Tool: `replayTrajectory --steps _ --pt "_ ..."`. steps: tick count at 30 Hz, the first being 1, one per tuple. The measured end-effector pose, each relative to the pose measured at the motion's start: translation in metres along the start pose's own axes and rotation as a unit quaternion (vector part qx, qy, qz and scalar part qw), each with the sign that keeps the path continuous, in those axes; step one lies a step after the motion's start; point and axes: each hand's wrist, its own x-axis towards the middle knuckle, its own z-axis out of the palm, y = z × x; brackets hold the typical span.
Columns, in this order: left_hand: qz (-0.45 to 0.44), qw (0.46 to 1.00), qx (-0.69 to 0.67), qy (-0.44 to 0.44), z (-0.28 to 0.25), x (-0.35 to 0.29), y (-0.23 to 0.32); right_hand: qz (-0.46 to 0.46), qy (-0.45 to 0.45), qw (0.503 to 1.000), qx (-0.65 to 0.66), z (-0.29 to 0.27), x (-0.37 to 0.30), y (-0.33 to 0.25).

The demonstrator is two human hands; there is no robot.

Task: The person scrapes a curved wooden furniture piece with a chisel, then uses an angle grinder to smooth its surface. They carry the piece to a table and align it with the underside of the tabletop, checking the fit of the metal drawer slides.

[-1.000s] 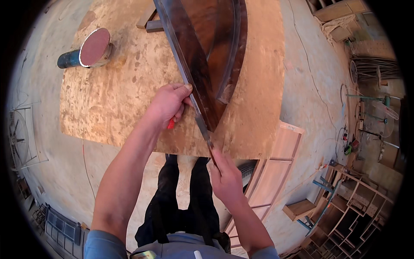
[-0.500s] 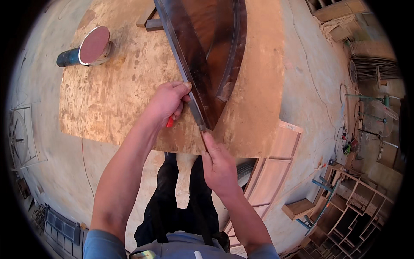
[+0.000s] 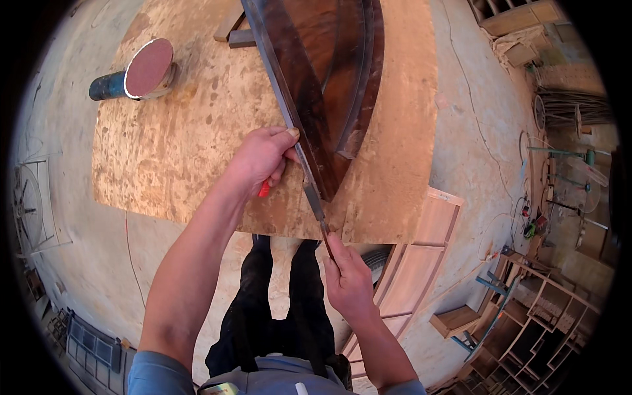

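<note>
A dark brown, glossy wooden panel (image 3: 342, 72) with a straight left edge and a curved right edge lies on the worktable, its point toward me. My left hand (image 3: 266, 155) is closed at the straight edge, thumb on top. A small red piece (image 3: 264, 189) sticks out below its fingers; the rest of that piece is hidden. In my closed right hand (image 3: 349, 276) is the handle of a narrow, flat metal file (image 3: 315, 199). Its blade runs along the straight edge by the panel's tip, and the handle reaches past the table's near edge.
A disc sander (image 3: 148, 69) with a blue body rests at the table's left, its reddish disc upward. Dark wood strips (image 3: 241, 38) lie behind the panel. A paneled wooden door (image 3: 421, 263) and a tire (image 3: 376, 258) are beyond the worktable's (image 3: 164, 158) near right edge. Wooden frames (image 3: 533, 322) stand farther right.
My right hand has drawn the file back toward me and slightly right, so more of its blade shows past the left hand. My left hand stays at the same part of the panel's edge.
</note>
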Motion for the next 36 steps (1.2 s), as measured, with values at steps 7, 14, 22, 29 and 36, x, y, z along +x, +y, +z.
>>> replayTrajectory --steps 7,14,22,29,36 --pt "0.000 1.000 0.007 0.000 -0.001 0.000 0.000 0.021 -0.006 1.000 0.002 0.002 0.009 -0.008" --pt "-0.015 1.000 0.008 -0.009 -0.004 0.000 0.002 0.003 -0.011 0.999 -0.032 0.006 0.028 -0.016" --pt "-0.004 1.000 0.004 -0.006 -0.006 0.003 -0.004 -0.019 -0.003 0.999 -0.034 0.006 0.027 -0.014" --pt "-0.019 1.000 0.017 -0.009 -0.007 0.006 -0.005 -0.026 0.007 0.999 -0.036 0.016 0.040 -0.014" --pt "0.002 1.000 -0.017 -0.017 -0.003 0.001 0.000 -0.003 -0.017 1.000 -0.010 0.002 0.000 -0.016"
